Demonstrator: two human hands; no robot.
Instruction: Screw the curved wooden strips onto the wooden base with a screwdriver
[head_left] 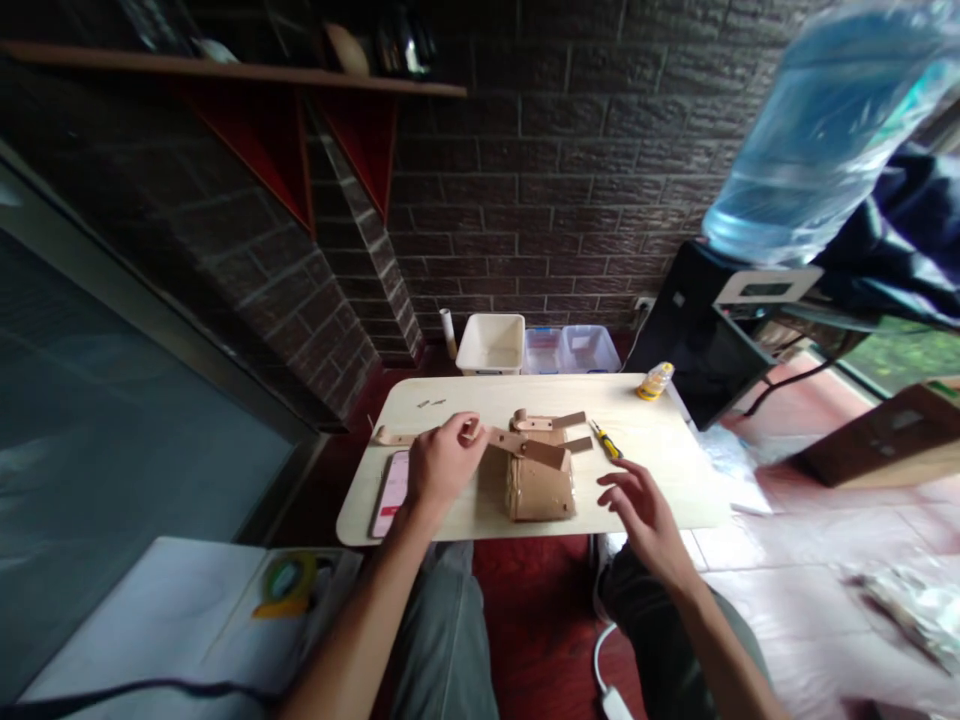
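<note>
Brown strip (507,441) was pinched between the thumb and fingers of the left hand (442,462), its other end above a cardboard block (540,492) on the worktop (679,480). The right hand (643,512), fingers loosely parted, holding nothing, hovered near a yellow screwdriver (607,441).
</note>
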